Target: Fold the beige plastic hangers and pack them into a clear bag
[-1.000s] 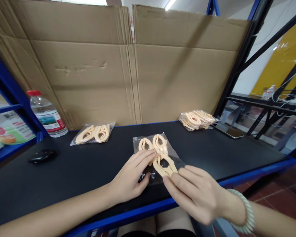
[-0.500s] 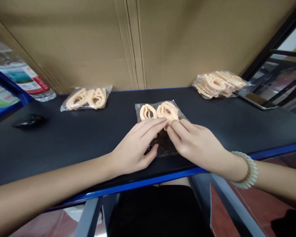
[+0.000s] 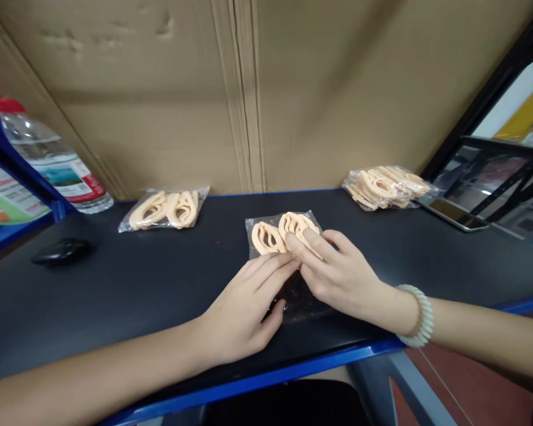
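A clear plastic bag (image 3: 254, 236) lies on the desk in front of me, with peach-coloured, leaf-shaped openwork pieces (image 3: 266, 238) inside. My left hand (image 3: 257, 296) rests across the bag's near part, fingers stretched out together and thumb apart. From the right, my right hand (image 3: 333, 269) bends its fingers over the right-hand piece and grips the bag there; its thumb is mostly hidden. The fingertips of both hands meet near the bag's middle. Under the hands, the near end of the bag lies flat and looks dark against the desk.
A similar filled bag (image 3: 164, 210) lies at the back left, and a thicker stack of bagged pieces (image 3: 386, 186) at the back right beside a phone-like slab (image 3: 455, 214). A black mouse (image 3: 62, 251) and a water bottle (image 3: 62, 160) stand left. Cardboard (image 3: 160, 106) walls the back.
The view has tilted up, so everything sits lower in the picture. My right hand's fingers have spread and shifted forward over the right-hand piece. My left hand keeps its place on the bag.
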### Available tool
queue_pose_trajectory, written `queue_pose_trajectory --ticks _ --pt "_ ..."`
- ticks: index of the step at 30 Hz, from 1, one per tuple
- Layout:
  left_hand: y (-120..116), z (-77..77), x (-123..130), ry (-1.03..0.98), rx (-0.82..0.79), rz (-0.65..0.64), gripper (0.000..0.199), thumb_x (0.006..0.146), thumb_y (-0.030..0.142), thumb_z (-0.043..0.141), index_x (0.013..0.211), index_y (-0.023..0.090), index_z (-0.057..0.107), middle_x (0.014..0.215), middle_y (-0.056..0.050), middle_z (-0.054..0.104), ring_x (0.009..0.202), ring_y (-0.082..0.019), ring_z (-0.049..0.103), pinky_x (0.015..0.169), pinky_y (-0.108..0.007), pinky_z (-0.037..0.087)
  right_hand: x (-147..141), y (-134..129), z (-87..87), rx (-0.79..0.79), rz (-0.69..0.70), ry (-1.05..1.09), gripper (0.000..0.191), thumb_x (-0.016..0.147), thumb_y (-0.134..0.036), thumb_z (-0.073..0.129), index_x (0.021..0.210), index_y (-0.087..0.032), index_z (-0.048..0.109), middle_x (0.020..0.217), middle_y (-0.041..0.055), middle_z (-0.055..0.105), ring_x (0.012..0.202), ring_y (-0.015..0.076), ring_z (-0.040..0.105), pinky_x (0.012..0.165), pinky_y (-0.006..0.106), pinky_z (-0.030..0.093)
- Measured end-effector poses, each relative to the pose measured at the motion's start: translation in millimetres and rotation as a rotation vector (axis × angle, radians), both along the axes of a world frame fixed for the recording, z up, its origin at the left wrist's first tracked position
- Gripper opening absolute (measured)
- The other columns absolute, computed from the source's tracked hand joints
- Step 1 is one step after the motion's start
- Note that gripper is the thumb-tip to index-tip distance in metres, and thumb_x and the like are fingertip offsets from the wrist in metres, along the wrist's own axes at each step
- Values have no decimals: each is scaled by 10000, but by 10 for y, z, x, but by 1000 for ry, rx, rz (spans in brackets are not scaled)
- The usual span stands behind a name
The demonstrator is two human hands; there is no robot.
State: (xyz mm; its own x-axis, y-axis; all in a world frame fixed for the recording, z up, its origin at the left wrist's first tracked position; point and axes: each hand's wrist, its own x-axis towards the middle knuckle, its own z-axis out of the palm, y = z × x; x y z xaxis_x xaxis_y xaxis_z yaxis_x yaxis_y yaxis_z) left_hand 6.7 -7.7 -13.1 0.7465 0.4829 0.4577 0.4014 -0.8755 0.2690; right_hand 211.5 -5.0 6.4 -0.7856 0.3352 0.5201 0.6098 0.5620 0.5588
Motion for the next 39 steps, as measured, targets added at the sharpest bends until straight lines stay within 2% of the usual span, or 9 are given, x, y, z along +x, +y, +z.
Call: queue_pose_trajectory --ticks 4,7,12,16,19,23,31,35,39 --pt "-16 64 -56 -31 15 -16 529 865 77 472 1374 187 379 1443 -128 423 1340 -254 383 1103 -460 368 182 -74 108 -292 116 179 185 901 -98 514 1001 -95 670 1282 201 531 1240 340 455 898 479 489" --pt "5 223 -169 -109 -1 -35 324 849 54 445 1129 202 511 1331 -112 503 1214 -247 490 1011 -439 439 479 -160 157 -415 266 453 224 881 -83 522 1045 -176 643 1230 136 531 1206 276 485 955 474 471" --pt "47 426 -361 -22 -121 -30 429 672 -3 432 1043 208 471 1104 -77 550 1035 -217 542 889 -371 503 878 -134 81 -614 146 353 426 836 -12 465 1187 -230 570 1386 129 386 1332 264 366 1028 481 434" --pt "10 330 -384 61 -133 21 397 727 39 531 1080 212 475 1143 -86 507 1025 -213 539 872 -337 509 901 -61 10 -743 157 358 220 875 -110 563 1067 -212 595 1398 127 372 1298 241 395 1021 432 444" --pt "-2 212 -350 18 -92 43 182 851 103 552 987 216 513 1103 -68 545 992 -194 560 845 -309 501 862 -22 -18 -769 247 482 30 897 -198 611 870 -196 623 1268 109 474 1170 217 482 949 392 474" --pt "12 154 -309 -73 -155 -28 124 934 119 468 859 203 521 986 -40 625 916 -161 602 798 -273 493 867 -8 -36 -875 337 649 120 920 -192 588 804 -177 615 1054 87 590 991 189 556 853 358 478" --pt "-16 186 -274 -261 -484 233 50 959 265 445 980 230 418 734 42 682 705 -144 658 665 -250 482 741 57 -140 -1329 187 1070 258 926 -379 569 783 -175 501 687 12 614 642 136 578 602 254 453" --pt "17 147 -263 -257 -468 328 141 951 265 402 1081 232 361 663 62 616 635 -146 612 608 -242 451 607 115 -197 -1284 81 1035 194 922 -330 546 833 -190 447 611 -35 555 568 118 512 570 241 396" --pt "50 112 -279 -118 -280 366 91 921 218 370 930 217 461 647 53 521 552 -125 517 553 -228 396 549 129 -233 -1207 40 1010 210 903 -290 555 986 -218 376 577 -85 504 531 119 471 546 227 365"
